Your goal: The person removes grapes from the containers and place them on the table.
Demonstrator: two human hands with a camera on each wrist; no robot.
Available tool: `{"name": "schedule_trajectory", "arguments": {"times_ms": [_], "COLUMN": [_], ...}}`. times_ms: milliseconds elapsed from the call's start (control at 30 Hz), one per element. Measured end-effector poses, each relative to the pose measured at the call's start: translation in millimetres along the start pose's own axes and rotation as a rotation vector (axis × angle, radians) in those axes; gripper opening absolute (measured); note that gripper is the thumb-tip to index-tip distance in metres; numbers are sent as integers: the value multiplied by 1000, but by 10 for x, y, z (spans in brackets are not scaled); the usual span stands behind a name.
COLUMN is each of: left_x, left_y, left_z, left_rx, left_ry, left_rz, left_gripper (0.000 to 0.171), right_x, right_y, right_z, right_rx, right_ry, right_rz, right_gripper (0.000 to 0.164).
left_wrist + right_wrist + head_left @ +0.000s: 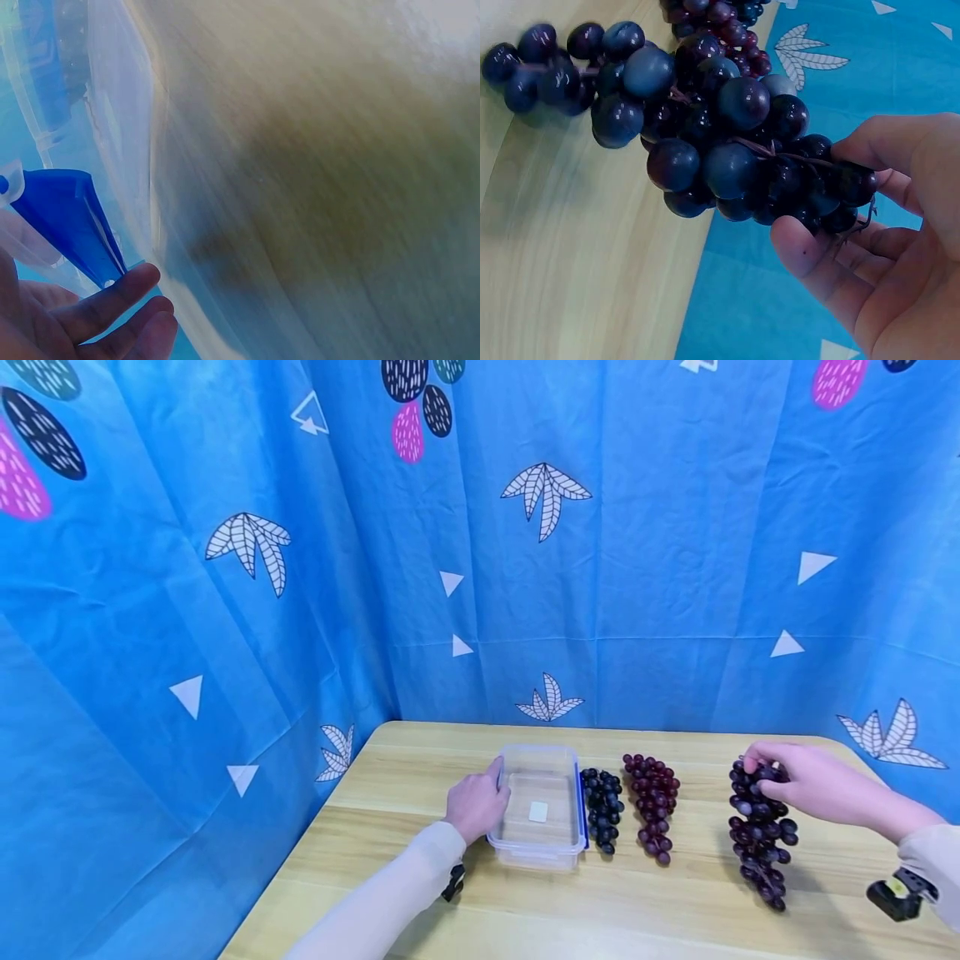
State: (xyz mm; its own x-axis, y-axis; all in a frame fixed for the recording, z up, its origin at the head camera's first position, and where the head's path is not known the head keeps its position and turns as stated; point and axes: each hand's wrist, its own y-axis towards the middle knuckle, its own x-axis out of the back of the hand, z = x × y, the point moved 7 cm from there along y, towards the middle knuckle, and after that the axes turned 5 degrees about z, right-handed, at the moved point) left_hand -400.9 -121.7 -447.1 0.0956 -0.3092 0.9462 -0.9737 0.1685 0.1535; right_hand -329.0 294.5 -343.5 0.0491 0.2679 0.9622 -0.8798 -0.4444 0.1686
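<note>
My right hand (813,777) pinches the stem end of a dark purple grape bunch (759,852), which hangs down at the right side of the table. In the right wrist view, thumb and fingers (817,255) close round the top of the bunch (731,169). At the left side of a clear plastic container (536,852) with blue latches, my left hand (477,802) holds the rim. The left wrist view shows its fingers (112,304) at a blue latch (67,217), partly behind clear plastic. Nothing lies in the container except a white square on its bottom.
To the right of the container, a blackish grape bunch (602,810) lies close against its side. Beside that rests a red grape bunch (654,806). Blue patterned curtains (600,568) stand behind and left of the wooden table (585,927).
</note>
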Motion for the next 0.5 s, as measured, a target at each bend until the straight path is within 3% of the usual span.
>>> {"name": "schedule_trajectory", "arguments": {"times_ms": [233, 500], "left_x": [10, -6], "left_y": [2, 2], "left_z": [-1, -3], "left_rx": [0, 9], "left_ry": [20, 1], "left_rz": [-25, 0], "left_gripper": [55, 55], "right_x": [-135, -277], "right_y": [146, 272], "right_z": [-26, -123], "right_rx": [-20, -60], "right_ry": [15, 60], "right_rz": [8, 42], "right_gripper": [18, 15]}}
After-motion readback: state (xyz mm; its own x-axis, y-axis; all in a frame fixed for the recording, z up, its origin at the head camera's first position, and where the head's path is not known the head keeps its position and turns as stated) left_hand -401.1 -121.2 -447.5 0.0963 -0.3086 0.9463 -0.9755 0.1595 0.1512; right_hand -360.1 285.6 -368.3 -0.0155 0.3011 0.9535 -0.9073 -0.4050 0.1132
